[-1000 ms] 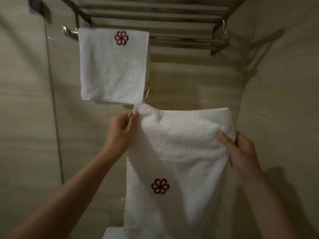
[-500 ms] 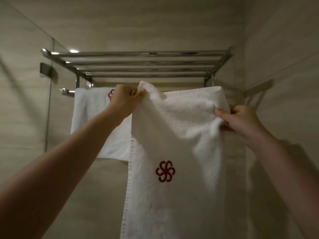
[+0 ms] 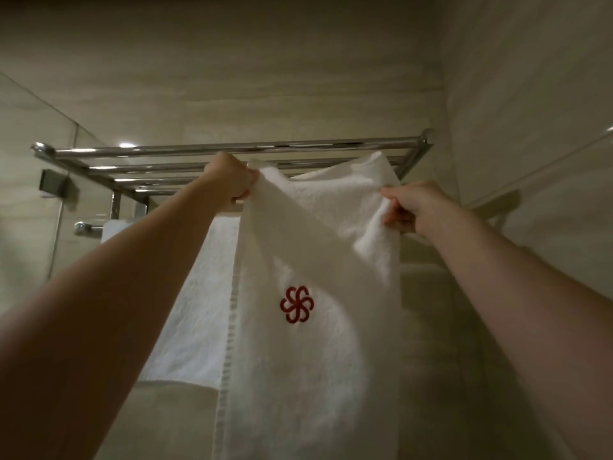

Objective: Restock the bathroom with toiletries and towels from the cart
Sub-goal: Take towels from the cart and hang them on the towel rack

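The left hand (image 3: 234,180) grips one top corner of the white towel (image 3: 308,360), the right hand (image 3: 411,207) pinches the other, holding it up before the chrome rack (image 3: 232,149). Best to keep the top edge level — red emblem (image 3: 297,304) facing out. Leftward stand a glass panel (image 3: 30,194) and a hung towel (image 3: 199,310) — it crowds the lower rail (image 3: 87,227).
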Motion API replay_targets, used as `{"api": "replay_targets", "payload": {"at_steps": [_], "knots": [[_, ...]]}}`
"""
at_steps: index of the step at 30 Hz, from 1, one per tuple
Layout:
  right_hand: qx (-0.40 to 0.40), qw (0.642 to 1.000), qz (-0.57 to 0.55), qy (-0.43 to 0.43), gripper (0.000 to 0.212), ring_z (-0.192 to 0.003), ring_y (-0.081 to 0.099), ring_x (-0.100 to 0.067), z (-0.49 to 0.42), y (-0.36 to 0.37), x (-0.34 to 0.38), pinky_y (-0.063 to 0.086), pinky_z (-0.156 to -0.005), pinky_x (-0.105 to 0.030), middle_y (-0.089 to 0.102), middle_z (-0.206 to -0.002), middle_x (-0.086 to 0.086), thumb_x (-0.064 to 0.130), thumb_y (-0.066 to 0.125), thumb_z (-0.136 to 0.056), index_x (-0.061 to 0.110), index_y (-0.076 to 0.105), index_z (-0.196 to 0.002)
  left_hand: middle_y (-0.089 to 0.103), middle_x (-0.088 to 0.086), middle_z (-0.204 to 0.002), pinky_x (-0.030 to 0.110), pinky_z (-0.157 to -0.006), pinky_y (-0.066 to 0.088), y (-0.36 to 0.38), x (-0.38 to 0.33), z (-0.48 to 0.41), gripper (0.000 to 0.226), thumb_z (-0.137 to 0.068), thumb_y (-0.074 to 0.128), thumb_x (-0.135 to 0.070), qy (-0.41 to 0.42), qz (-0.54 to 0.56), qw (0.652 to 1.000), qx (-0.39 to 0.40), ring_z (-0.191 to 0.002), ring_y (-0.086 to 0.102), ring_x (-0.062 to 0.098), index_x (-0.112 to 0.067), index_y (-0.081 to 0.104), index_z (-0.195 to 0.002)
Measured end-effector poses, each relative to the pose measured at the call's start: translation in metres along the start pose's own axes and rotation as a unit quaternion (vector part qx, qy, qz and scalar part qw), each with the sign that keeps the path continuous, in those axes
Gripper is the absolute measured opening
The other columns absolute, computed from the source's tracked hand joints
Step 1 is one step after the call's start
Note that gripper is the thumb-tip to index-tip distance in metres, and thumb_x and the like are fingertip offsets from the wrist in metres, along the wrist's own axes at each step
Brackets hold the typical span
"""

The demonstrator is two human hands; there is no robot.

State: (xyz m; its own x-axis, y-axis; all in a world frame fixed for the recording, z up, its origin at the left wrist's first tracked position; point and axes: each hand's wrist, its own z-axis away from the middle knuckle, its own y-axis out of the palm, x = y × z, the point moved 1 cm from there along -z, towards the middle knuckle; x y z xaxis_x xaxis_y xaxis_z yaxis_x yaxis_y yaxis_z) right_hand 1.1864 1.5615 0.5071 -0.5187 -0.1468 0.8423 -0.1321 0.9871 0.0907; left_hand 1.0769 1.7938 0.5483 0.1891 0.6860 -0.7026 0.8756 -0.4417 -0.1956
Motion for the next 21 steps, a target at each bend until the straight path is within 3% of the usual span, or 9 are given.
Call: {"api": "replay_targets", "payload": {"at_steps": [5,7,8,10,13,15,17,19,21], "knots": [[-0.021,0.999,-0.028,-0.025,0.014,-0.042,0.062,-0.008,-0.017,0.013,0.012,0.051,-0.042,-0.022,0.064,-0.055,-0.004,0.014,0.06,-0.09,0.005,0.059,-0.1,0.046,0.008,-0.064,0.01,-0.027,0.026,0.01,-0.006,-0.022,0.026,-0.093,0.054,-0.018,-0.018,0.01,1.0,0.009,-0.045,0.038,0.013,-0.001,0.053,-0.113],[-0.046,0.998,-0.018,-0.031,0.02,-0.04,0.06,-0.008,-0.024,0.017,0.013,0.053,-0.043,-0.023,0.062,-0.058,-0.005,0.012,0.059,-0.09,0.002,0.058,-0.107,0.052,0.011,-0.075,0.015,-0.03,0.039,0.018,-0.006,-0.025,0.023,-0.092,0.056,-0.017,-0.019,0.02,1.0,0.007,-0.05,0.05,0.017,-0.002,0.053,-0.108],[-0.056,0.998,-0.013,-0.035,0.022,-0.041,0.061,-0.009,-0.026,0.02,0.013,0.055,-0.046,-0.024,0.062,-0.061,-0.006,0.01,0.058,-0.09,0.0,0.057,-0.109,0.055,0.013,-0.082,0.021,-0.041,0.05,0.022,-0.004,-0.025,0.023,-0.09,0.06,-0.017,-0.024,0.031,0.999,0.006,-0.059,0.059,0.022,-0.002,0.053,-0.106],[-0.056,0.997,0.002,-0.043,0.026,-0.052,0.065,-0.014,-0.03,0.024,0.009,0.058,-0.056,-0.028,0.066,-0.069,-0.01,0.008,0.056,-0.09,-0.001,0.054,-0.114,0.059,0.016,-0.096,0.037,-0.065,0.059,0.031,0.002,-0.029,0.032,-0.084,0.066,-0.012,-0.025,0.045,0.999,0.002,-0.082,0.067,0.034,0.002,0.053,-0.11],[-0.028,0.997,0.061,-0.049,0.032,-0.078,0.07,-0.023,-0.037,0.028,-0.002,0.059,-0.073,-0.037,0.07,-0.094,-0.014,0.008,0.057,-0.088,0.002,0.048,-0.119,0.064,0.018,-0.099,0.044,-0.071,0.059,0.042,0.009,-0.03,0.029,-0.085,0.063,-0.009,0.027,0.023,0.999,-0.021,-0.085,0.068,0.033,0.004,0.058,-0.111],[-0.014,0.992,0.109,-0.063,0.034,-0.088,0.067,-0.026,-0.041,0.029,-0.006,0.056,-0.082,-0.042,0.067,-0.104,-0.012,0.012,0.059,-0.086,0.008,0.048,-0.117,0.063,0.017,-0.099,0.043,-0.081,0.055,0.053,0.014,-0.028,0.027,-0.094,0.049,-0.015,0.096,-0.037,0.994,-0.046,-0.09,0.064,0.031,0.003,0.058,-0.111],[0.008,0.976,0.191,-0.099,0.033,-0.095,0.063,-0.028,-0.039,0.03,-0.009,0.052,-0.085,-0.04,0.064,-0.108,-0.011,0.016,0.056,-0.085,0.011,0.049,-0.117,0.058,0.015,-0.099,0.038,-0.076,0.051,0.067,0.02,-0.019,0.026,-0.097,0.04,-0.017,0.181,-0.138,0.973,-0.036,-0.084,0.058,0.025,0.002,0.056,-0.106],[0.039,0.943,0.3,-0.141,0.042,-0.11,0.056,-0.029,-0.036,0.031,-0.019,0.047,-0.091,-0.04,0.056,-0.125,-0.011,0.025,0.049,-0.091,0.015,0.045,-0.131,0.056,0.015,-0.105,0.033,-0.071,0.048,0.082,0.027,-0.013,0.023,-0.098,0.039,-0.02,0.237,-0.216,0.947,0.01,-0.079,0.055,0.02,-0.002,0.051,-0.105],[0.047,0.893,0.41,-0.178,0.052,-0.127,0.044,-0.034,-0.035,0.033,-0.034,0.039,-0.102,-0.045,0.043,-0.143,-0.013,0.035,0.036,-0.097,0.021,0.026,-0.146,0.051,0.015,-0.12,0.035,-0.072,0.049,0.092,0.037,-0.014,0.034,-0.099,0.035,-0.03,0.253,-0.255,0.933,0.041,-0.091,0.056,0.025,-0.007,0.042,-0.124]]}}
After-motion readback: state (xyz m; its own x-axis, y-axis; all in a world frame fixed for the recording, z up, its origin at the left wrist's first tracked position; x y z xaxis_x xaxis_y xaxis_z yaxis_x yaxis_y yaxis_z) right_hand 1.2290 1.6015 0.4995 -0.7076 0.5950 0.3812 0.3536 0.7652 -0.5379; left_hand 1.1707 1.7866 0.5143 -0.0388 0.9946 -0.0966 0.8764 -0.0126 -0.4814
